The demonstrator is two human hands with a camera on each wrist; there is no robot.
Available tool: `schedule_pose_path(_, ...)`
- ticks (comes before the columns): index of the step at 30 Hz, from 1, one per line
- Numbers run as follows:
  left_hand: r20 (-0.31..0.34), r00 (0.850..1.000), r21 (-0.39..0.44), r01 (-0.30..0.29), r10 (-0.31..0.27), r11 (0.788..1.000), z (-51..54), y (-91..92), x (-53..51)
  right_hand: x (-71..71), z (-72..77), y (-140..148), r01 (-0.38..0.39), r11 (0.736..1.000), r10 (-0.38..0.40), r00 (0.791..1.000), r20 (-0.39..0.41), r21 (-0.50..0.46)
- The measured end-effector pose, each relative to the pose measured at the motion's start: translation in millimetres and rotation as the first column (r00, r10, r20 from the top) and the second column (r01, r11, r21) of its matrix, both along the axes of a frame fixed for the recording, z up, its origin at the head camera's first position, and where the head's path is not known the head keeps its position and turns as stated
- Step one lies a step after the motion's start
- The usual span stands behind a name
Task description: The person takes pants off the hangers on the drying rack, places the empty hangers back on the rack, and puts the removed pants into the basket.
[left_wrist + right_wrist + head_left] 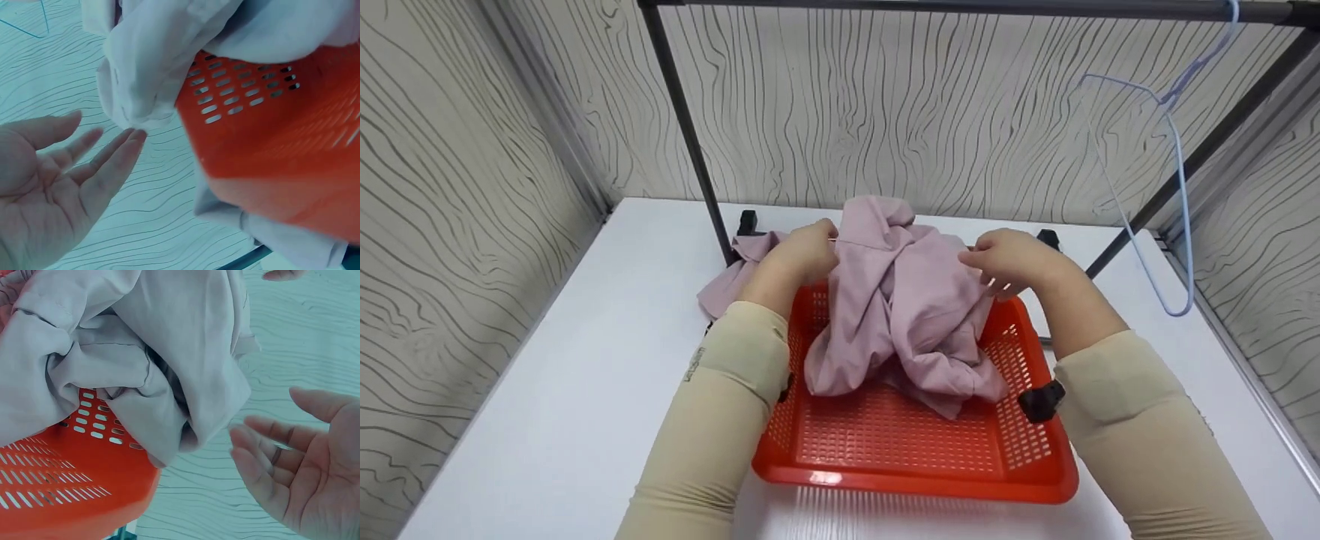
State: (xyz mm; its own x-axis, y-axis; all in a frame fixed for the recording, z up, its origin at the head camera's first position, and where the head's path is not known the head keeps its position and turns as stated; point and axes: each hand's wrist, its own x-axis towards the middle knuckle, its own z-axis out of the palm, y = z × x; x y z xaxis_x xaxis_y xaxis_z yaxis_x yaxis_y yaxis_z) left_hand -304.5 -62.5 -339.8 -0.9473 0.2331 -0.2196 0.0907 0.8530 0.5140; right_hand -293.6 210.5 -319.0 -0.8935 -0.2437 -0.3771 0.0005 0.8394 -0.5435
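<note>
A crumpled pink cloth [915,300] lies bunched in the back half of a red perforated basket [900,487], and part of it spills over the back left side. At the cloth's left edge is my left hand [806,251]; in the left wrist view that hand [73,174] has its fingers extended, tips at the fabric [146,73]. On the cloth's other side is my right hand [1009,259]. The right wrist view shows this hand [309,467] with relaxed, slightly bent fingers, a gap between them and the fabric [185,343].
Over the white table [570,360] stands a dark metal rack [682,120]. From its top bar at the right hangs a light blue hanger [1183,195]. Patterned panels [840,112] close off the back and sides.
</note>
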Motion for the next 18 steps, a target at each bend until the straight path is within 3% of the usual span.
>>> schedule_pose_path(6, 0.018, 0.998, 0.095, -0.066, 0.065, 0.993, -16.3, -1.8, -5.5, -3.5, -12.7, 6.2, 0.103, 0.994, -0.102, 0.994, 0.035, -0.029)
schedule_pose_path(9, 0.036, 0.997, 0.091, -0.070, 0.067, 0.993, -22.4, -1.2, -5.7, -4.5, -19.2, 8.2, 0.136, 0.990, -0.134, 0.990, 0.041, -0.044)
schedule_pose_path(18, 0.070, 0.998, 0.038, -0.008, 0.005, 0.999, -27.6, 7.4, -5.1, -7.1, -37.7, 7.4, 0.146, 0.981, -0.135, 0.986, 0.097, -0.125)
